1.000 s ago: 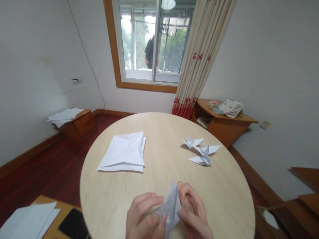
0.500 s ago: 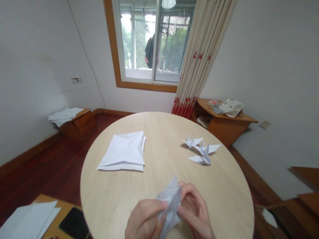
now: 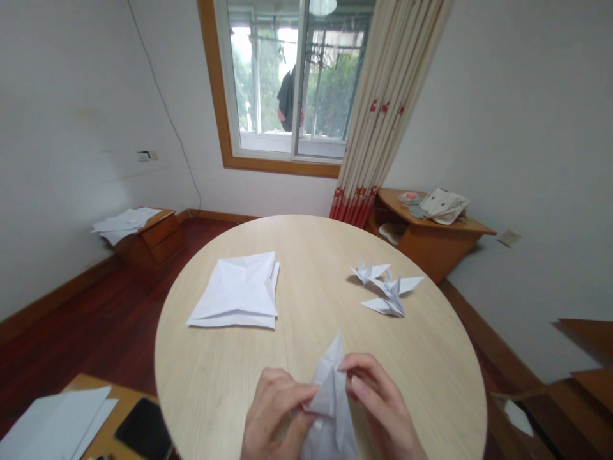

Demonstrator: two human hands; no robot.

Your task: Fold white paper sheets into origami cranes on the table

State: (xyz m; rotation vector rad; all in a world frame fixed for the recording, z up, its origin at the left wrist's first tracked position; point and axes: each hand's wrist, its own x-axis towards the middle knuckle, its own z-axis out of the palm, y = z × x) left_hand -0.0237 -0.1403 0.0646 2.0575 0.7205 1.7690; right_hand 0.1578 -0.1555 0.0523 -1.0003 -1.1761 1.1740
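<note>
A partly folded white sheet of paper [image 3: 330, 402] is in front of me at the near side of the round table, its pointed tip upward. My left hand [image 3: 278, 412] pinches its left edge between thumb and fingers. On the other side, my right hand [image 3: 378, 396] has its index fingertip against the paper near the tip, with the thumb a little apart and the fingers curved. Folded paper cranes [image 3: 390, 294] lie together at the right of the table. To the left rests a stack of creased white paper squares [image 3: 237, 287].
The round wooden table [image 3: 306, 243] fills the middle. At the lower left, a low surface holds white sheets [image 3: 62, 421] and a black phone [image 3: 145, 428]. A small cabinet [image 3: 165, 236] with papers stands back left; a corner desk [image 3: 421, 249] with a cloth bag stands back right.
The folded paper has turned so its broader face shows, with a flap across it. My right hand's fingers have loosened and moved up along the paper's right edge.
</note>
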